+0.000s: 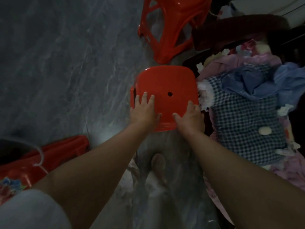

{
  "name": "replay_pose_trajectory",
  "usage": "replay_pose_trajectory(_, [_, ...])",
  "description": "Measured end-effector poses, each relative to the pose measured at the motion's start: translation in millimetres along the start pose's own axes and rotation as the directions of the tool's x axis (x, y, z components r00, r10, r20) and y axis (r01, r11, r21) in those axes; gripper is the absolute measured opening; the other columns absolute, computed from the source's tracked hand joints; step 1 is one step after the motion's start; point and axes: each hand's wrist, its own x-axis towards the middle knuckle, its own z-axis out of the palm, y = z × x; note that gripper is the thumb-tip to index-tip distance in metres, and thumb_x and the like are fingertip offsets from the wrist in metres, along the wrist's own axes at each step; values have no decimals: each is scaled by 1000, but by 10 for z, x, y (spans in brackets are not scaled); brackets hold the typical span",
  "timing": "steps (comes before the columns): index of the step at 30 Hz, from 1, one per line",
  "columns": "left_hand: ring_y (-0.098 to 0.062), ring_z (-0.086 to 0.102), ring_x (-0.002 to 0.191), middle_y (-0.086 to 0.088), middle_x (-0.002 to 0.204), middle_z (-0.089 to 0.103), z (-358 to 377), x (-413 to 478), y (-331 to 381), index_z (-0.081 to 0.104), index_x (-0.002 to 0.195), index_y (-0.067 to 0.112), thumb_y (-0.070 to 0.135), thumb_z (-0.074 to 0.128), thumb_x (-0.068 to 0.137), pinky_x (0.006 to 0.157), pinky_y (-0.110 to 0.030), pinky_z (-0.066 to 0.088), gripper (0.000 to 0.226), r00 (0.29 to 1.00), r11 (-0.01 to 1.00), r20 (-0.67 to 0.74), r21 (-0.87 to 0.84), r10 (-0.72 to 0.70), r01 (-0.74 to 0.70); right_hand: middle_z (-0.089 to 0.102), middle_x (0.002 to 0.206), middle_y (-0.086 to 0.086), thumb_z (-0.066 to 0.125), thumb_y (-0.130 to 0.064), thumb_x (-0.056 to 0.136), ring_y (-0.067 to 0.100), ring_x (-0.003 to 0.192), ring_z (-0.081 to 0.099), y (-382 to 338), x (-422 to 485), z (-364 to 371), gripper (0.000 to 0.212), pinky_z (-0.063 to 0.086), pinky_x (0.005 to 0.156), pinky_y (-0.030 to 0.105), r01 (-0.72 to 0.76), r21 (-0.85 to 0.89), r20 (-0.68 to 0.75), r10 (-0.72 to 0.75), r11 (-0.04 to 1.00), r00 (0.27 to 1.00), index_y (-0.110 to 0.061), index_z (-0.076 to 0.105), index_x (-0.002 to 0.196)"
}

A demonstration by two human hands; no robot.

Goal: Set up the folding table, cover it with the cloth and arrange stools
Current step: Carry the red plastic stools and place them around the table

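A grey marbled floor [57, 71] is seen over most of the view, which is dim and a little blurred. At the right edge a pile of cloths [247, 116] is heaped, with a blue-and-white checked piece and a light blue piece lying on top of pink ones. Beyond the pile a dark rounded piece of furniture [231, 32] is seen, but it cannot be told what it is. In the middle a red plastic stool [166, 90] is held, its square seat turned up toward the camera, with one small round hole near the centre of the seat. It is just beside the pile of cloths. A second red stool [170, 27] is seen farther away at the top, tilted, so that its open legs are shown. A third red plastic object [54, 154] is lying at the lower left, partly hidden by an arm. The left hand [143, 111] is laid on the near left corner of the seat, with the fingers spread flat upon it. The right hand [189, 116] is closed over the near right edge of the same seat, the thumb on top. A bare foot [158, 164] is seen on the floor below the held stool.
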Motion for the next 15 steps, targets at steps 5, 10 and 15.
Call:
replay_pose_trajectory(5, [-38,-1,154,-2,169,-3,219,497,64,8,159,28,64,60,88,116,-65,26,95,996,996,-21,13,-92,92,20,159,11,65,-62,84,38,140,32,23,704,84,97,43,105,53,-51,-14,33,51,999,998,-22,14,156])
replay_pose_trajectory(10, [-42,-10,153,0,167,-20,380,828,103,0,158,33,76,60,80,109,-70,32,108,986,986,-11,28,-167,167,5,162,12,70,-61,81,43,142,26,90,1254,128,108,41,102,59,-80,-8,104,80,997,991,-25,2,157])
replay_pose_trajectory(15, [-42,-11,152,5,161,-35,503,930,223,-5,156,35,70,74,71,107,-68,38,121,975,971,21,-80,-222,223,-4,163,14,74,-58,78,43,146,17,143,1512,153,118,37,105,57,-57,52,174,47,997,984,-26,-8,157])
